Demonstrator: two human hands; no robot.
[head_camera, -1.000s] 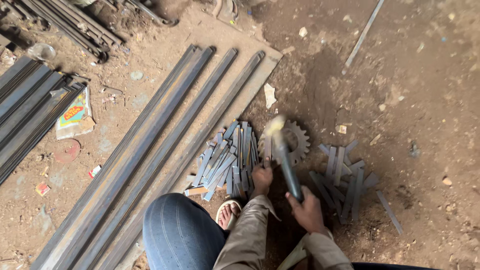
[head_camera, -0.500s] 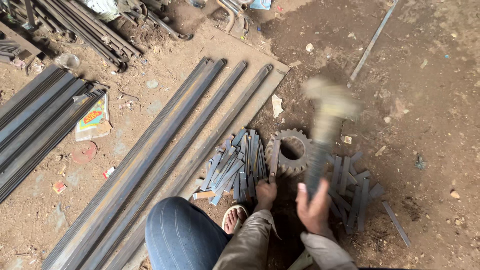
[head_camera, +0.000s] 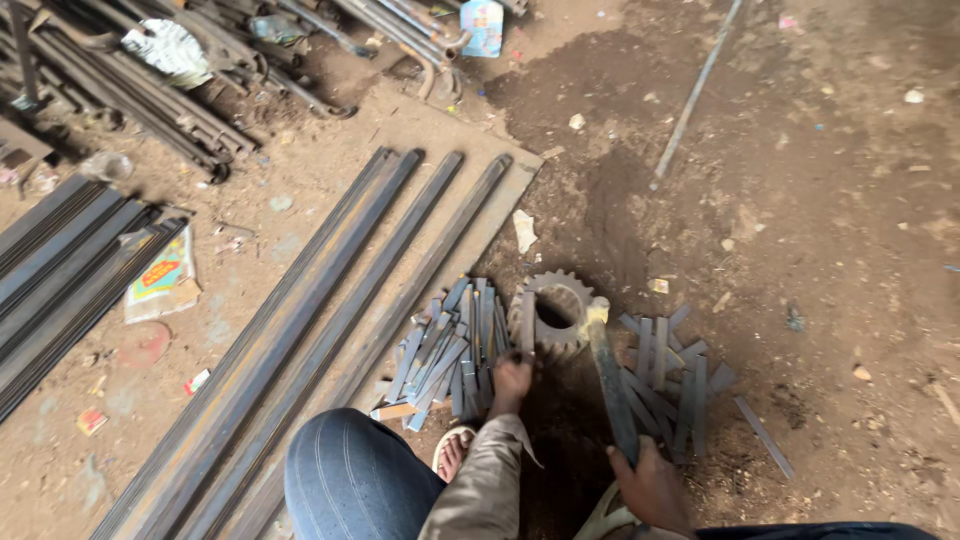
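My right hand (head_camera: 652, 482) grips the handle of a hammer (head_camera: 610, 385). The hammer's head rests at the right rim of a toothed steel gear (head_camera: 548, 300) that lies flat on the dirt. My left hand (head_camera: 512, 378) is closed on a short flat metal strip (head_camera: 527, 335) whose far end lies against the gear's left side. A heap of similar cut strips (head_camera: 447, 355) lies left of the gear. A second heap of strips (head_camera: 668, 375) lies to its right, beside the hammer handle.
Long dark steel bars (head_camera: 330, 330) run diagonally on the left. More bars (head_camera: 60, 270) and bent pipes (head_camera: 200, 90) lie at the far left and top. A thin rod (head_camera: 695, 90) lies on the dirt at upper right. My knee in jeans (head_camera: 350, 480) and sandalled foot (head_camera: 455, 452) are at the bottom.
Half a second ago the hammer was raised and blurred above the gear. It has come down and its head now sits on the gear's rim. My left hand stayed at the gear.
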